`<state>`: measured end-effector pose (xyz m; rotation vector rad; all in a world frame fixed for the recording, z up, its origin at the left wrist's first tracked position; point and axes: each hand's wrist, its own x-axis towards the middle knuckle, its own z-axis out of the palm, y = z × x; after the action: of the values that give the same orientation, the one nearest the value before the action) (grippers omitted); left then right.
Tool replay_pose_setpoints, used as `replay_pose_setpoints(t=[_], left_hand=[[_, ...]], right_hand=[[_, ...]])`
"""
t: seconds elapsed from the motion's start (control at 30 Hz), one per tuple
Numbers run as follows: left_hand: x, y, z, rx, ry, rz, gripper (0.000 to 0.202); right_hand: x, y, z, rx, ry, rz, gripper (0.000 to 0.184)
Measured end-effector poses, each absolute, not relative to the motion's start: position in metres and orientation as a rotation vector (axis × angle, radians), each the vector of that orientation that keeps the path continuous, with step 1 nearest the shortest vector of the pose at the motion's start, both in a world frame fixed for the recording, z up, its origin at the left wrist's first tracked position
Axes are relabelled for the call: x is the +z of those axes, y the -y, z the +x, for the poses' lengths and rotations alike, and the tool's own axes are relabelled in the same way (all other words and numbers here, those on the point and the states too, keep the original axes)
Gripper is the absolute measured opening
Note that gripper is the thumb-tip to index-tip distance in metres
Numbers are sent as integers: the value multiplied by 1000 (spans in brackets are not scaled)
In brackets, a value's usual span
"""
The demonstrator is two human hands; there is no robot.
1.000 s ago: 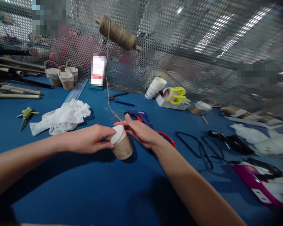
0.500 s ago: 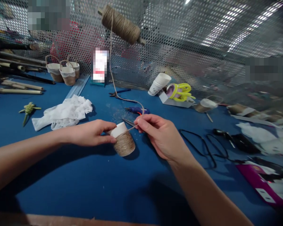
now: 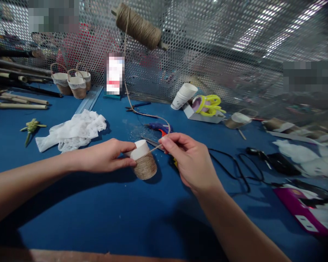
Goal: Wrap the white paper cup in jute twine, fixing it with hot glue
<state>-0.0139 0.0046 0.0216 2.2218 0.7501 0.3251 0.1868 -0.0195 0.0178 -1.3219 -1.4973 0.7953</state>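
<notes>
My left hand grips a white paper cup by its rim end, thumb and fingers on either side. Brown twine wraps the cup's lower part in tight rows, and a white band stays bare near the rim. The cup lies tilted just above or on the blue table. Between thumb and fingertips, my right hand pinches the twine, drawn straight from the cup. From there the strand loops up to a large twine spool on the mesh panel. Scissors lie partly hidden beneath my right hand.
A blue glue gun and pliers lie behind the cup. White lace is heaped at left, near small twine baskets. Stacked paper cups stand at back right. A black cable and purple box occupy the right.
My right hand has shifted slightly right, away from the cup, with the twine still pinched. The cup has turned a little in my left hand; the camera view moved slightly.
</notes>
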Motion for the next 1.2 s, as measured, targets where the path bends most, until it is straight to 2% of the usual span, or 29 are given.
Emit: replay_pose_setpoints(t=[1.2], left_hand=[[19, -2, -15, 382, -652, 2135, 20]], right_hand=[[-1, 19, 179, 922, 1476, -1371, 19]])
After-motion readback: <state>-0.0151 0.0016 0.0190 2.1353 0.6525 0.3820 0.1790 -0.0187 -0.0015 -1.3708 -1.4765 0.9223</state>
